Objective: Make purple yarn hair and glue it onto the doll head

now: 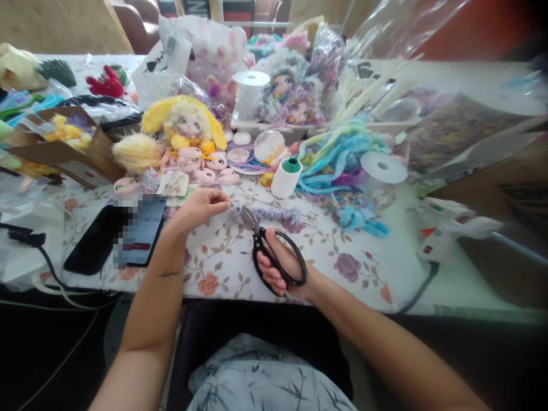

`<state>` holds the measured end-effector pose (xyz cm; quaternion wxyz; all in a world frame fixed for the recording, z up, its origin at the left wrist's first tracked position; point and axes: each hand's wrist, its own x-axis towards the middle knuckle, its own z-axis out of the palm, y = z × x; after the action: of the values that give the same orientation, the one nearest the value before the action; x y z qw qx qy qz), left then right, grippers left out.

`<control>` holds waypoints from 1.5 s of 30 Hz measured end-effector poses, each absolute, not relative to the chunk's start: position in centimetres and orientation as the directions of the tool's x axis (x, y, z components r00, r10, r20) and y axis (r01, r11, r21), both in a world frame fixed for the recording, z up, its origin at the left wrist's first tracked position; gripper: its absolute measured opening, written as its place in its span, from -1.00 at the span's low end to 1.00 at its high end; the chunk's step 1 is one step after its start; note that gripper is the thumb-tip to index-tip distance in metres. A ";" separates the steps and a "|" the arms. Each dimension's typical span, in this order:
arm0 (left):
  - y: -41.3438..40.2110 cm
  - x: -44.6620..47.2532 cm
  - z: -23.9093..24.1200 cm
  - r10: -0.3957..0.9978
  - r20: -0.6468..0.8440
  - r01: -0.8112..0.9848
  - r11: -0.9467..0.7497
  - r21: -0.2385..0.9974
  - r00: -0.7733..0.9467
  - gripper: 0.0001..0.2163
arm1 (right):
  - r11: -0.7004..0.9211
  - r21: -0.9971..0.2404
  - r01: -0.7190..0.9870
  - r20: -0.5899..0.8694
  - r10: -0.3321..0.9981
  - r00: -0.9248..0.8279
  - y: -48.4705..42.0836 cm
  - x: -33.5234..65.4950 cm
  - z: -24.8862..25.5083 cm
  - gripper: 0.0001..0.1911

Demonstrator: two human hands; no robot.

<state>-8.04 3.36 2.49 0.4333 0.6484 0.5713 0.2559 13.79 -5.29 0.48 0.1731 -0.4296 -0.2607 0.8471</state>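
Observation:
My right hand [278, 262] is wrapped around a pair of black-handled scissors [302, 260]. Their metal blades point up and left, close together, over a strip of fuzzy lavender yarn [278, 214]. At the left end of that strip, my left hand [205, 204] is closed in a pinch, its fingertips just left of the blade tips. The yarn seems to start at those fingertips, though the exact grip is too small to see. Thin wire-like lines run along the strip on the flowered tablecloth [226, 251]. Behind it stands a white thread cone [286, 178] with a green top.
Two phones [96, 240] lie left of my forearm. A glue gun [449, 225] with a cord is at the right. Across the back are doll faces [205, 174], a yellow-eared doll [186, 123], blue yarn [334, 154], a white spool [383, 166] and a cardboard box [64, 151].

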 end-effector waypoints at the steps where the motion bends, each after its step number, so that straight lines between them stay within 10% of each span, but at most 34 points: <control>1: 3.3 -8.3 2.6 0.966 -0.166 0.510 0.043 0.859 0.198 -0.83 | -0.815 -0.575 -0.074 -0.644 0.507 -0.573 -5.2 13.8 0.6 -0.28; 22: 3.4 -9.1 3.0 0.998 -0.033 0.597 0.057 0.801 -0.051 -0.90 | -0.829 -0.528 -0.184 -0.717 0.551 -0.428 -5.0 17.0 1.3 -0.27; 27: 3.9 -9.3 2.3 0.976 0.186 0.683 -0.059 0.728 -0.114 -0.87 | -0.832 -0.523 -0.183 -0.732 0.549 -0.404 -5.0 18.4 1.2 -0.26; 33: 4.2 -9.0 1.0 0.974 0.178 0.857 -0.208 0.472 0.138 -0.86 | -0.782 -0.614 -0.108 -0.674 0.590 -0.444 -5.8 18.6 1.3 -0.27; 45: 3.3 -7.4 2.2 0.943 0.242 0.755 -0.328 0.567 0.228 -0.80 | -0.754 -0.651 0.086 -0.683 0.532 -0.501 -7.0 17.2 1.5 -0.23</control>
<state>-7.41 3.31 2.21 0.1677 0.7653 0.5549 0.2798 17.25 -6.96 1.52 0.1387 -0.4801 -0.3220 0.8041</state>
